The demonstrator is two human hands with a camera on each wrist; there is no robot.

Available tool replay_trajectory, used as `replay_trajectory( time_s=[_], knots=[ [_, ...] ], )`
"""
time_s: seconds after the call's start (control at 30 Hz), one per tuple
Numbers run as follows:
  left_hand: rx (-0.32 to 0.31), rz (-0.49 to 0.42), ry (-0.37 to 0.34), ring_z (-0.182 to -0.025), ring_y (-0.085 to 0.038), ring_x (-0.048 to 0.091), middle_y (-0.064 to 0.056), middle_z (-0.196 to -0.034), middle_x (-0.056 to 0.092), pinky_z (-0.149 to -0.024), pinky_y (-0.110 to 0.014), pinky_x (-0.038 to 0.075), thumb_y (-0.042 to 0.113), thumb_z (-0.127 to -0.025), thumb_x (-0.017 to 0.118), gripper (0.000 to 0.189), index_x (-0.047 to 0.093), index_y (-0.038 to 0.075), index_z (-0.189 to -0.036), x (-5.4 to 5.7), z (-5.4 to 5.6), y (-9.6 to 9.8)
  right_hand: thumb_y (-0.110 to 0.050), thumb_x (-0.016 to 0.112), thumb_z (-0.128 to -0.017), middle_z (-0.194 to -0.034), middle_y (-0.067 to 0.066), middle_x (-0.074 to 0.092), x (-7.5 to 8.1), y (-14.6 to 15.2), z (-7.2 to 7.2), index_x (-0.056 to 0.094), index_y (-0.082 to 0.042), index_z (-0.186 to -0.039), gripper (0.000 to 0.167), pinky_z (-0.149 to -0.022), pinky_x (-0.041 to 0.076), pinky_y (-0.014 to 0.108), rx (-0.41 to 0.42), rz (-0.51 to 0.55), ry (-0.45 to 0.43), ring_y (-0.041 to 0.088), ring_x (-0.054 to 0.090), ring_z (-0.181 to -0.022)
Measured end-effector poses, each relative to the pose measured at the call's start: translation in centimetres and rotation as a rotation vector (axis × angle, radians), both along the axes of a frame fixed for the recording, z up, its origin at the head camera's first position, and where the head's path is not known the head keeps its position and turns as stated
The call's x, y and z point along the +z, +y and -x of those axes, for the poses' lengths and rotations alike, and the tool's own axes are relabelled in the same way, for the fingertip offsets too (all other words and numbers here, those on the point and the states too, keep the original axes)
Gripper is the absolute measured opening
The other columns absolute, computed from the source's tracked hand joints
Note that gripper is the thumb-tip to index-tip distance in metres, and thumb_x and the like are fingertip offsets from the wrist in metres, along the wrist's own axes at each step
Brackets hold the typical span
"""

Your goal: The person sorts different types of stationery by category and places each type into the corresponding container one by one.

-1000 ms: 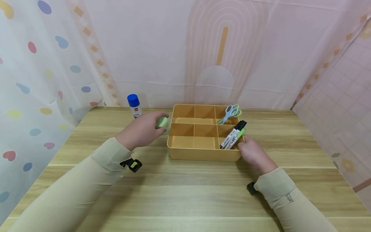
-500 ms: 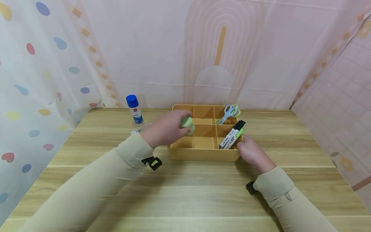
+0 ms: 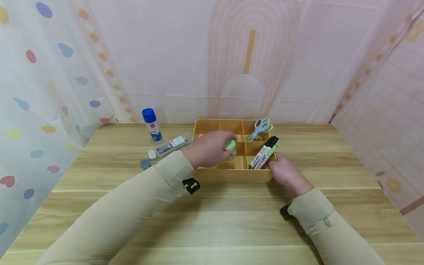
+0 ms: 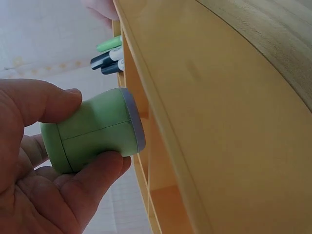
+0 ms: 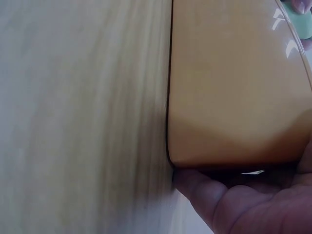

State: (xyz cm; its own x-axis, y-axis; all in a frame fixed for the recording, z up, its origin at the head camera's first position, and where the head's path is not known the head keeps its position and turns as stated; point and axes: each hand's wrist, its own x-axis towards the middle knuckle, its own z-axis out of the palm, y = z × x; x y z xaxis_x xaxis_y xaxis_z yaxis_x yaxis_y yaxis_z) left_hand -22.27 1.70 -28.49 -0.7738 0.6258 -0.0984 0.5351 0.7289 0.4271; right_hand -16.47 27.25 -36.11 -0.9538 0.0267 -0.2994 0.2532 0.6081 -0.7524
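Note:
My left hand (image 3: 213,149) pinches a small green barrel-shaped piece (image 4: 97,129) with a purple-grey end. It is above the front middle part of an orange compartment box (image 3: 232,176). Thumb and fingers grip its sides in the left wrist view. At the box's right front corner my right hand (image 3: 287,171) holds the end wall; some of its fingers are hidden. Markers (image 3: 260,158), black-capped and white-bodied, lean with a green-ended pen (image 3: 272,151) in the front right compartment. Blue-handled scissors (image 3: 261,127) and green-handled ones stand in the back right compartment.
Left of the box stands a blue-capped glue bottle (image 3: 152,127). A clear case (image 3: 173,144) with a white label lies near it, beside a small white block (image 3: 152,154) and a small blue piece (image 3: 145,163). A patterned curtain (image 3: 165,55) hangs behind the table.
My left hand has carried the green piece rightward from beside the box to above its front middle part. The case and small pieces on the left have come into sight. The right hand stays put.

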Motion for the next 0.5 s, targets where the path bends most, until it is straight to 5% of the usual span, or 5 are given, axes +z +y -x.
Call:
replay_trajectory(
  time_s=[0.5],
  knots=[
    [-0.046,0.074,0.000,-0.098,-0.022,0.064,-0.001,-0.115,0.067,-0.087,-0.036,0.057,0.025,-0.102,0.066,0.045,0.058,0.014,-0.144,-1.1,0.9,0.9,-0.014,0.034,-0.103,-0.162,0.027,0.041,0.2,-0.1,0.2,0.029,0.002,-0.164,0.063,-0.125,0.029,0.064,0.015,-0.009,0.018,0.040,0.040,-0.145]
  ],
)
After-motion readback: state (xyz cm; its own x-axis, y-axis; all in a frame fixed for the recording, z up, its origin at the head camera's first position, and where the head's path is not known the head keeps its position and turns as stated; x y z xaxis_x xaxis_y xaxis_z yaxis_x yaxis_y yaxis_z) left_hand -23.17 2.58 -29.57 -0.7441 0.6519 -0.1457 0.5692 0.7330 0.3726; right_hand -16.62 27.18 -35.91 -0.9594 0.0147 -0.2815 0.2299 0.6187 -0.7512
